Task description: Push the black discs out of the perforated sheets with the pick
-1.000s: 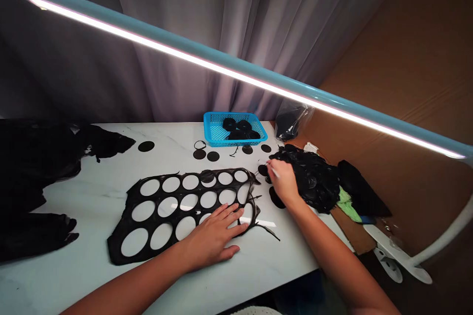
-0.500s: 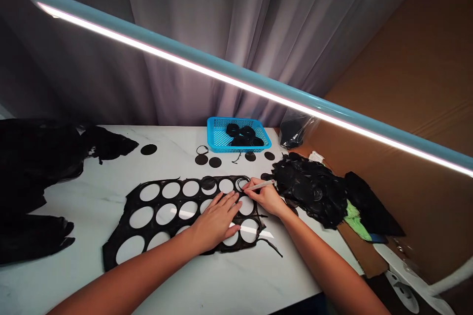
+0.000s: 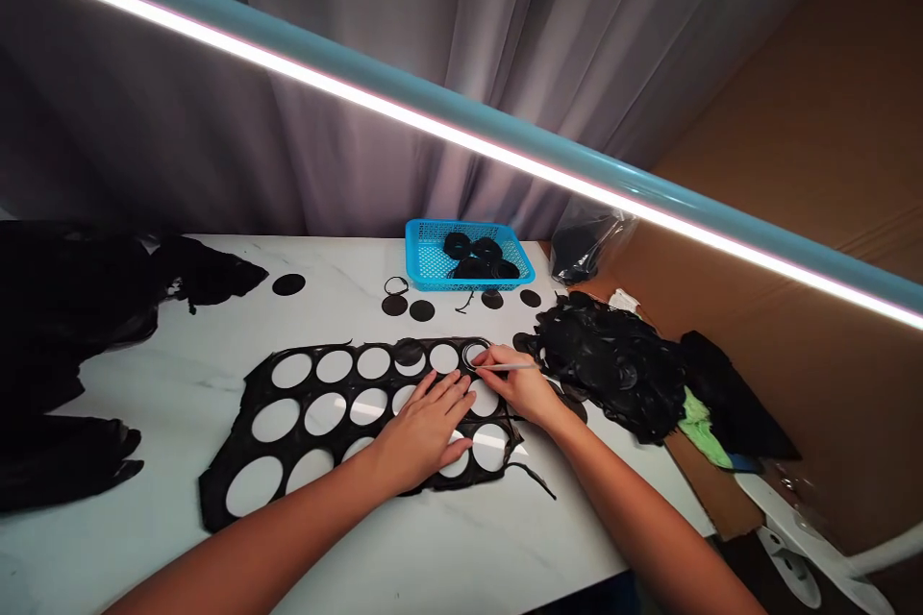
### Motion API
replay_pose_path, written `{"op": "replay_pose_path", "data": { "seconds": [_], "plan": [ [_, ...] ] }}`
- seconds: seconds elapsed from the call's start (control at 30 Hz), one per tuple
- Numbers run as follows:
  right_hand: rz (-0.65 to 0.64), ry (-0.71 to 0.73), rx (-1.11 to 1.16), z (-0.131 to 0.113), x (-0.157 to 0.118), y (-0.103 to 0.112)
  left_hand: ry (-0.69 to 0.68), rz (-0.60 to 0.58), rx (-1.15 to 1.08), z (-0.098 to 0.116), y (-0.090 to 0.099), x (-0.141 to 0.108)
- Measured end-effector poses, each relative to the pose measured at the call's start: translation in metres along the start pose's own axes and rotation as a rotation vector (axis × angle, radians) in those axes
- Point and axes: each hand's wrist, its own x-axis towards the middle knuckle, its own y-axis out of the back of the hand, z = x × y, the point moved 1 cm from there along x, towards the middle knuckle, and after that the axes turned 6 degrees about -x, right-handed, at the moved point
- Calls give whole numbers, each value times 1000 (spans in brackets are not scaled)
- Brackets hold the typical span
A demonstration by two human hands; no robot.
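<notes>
A black sheet (image 3: 295, 434) with rows of round holes lies flat on the white table (image 3: 346, 557). My left hand (image 3: 425, 428) rests on the sheet with its fingers spread, holding nothing. At the sheet's upper right corner, my right hand (image 3: 520, 382) pinches a thin pale pen-like tool (image 3: 511, 367). Its fingertips are beside the last hole of the top row, where a thin dark ring shows. One black disc (image 3: 410, 352) partly covers another hole in that row. The tool's tip is too small to make out.
Behind the sheet stands a blue basket (image 3: 468, 284) holding black round pieces. Loose discs (image 3: 394, 306) lie before it. Black material (image 3: 612, 365) is heaped at right, near a green cloth (image 3: 701, 428); more black sheeting (image 3: 64, 307) covers the left. A lit tube lamp (image 3: 433, 120) crosses above.
The tool in my right hand has tilted to lie nearly level. My left hand stays on the sheet. The view has shifted slightly, and the lamp appears higher at its left end.
</notes>
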Motion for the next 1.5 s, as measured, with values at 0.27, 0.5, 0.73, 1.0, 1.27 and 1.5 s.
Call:
{"op": "replay_pose_path", "data": {
  "seconds": [0.27, 0.5, 0.73, 1.0, 1.27, 1.5],
  "plan": [
    [48, 69, -641, 9, 17, 14, -2, 27, -46, -3, -3, -1],
    [560, -243, -411, 26, 48, 74, 47, 43, -276, -4, -2, -5],
    [78, -416, 924, -40, 28, 22, 466, 412, -1347, -17, 26, 8],
    [-5, -555, 1195, -45, 17, 6, 531, 123, -2162, -17, 44, 9],
    [-87, -583, 1258, -39, 15, 12, 518, 70, -2208, -23, 52, 10],
    [-148, -551, 1314, -38, 13, 14, 491, -12, -2210, -24, 57, 9]
  ]
}}
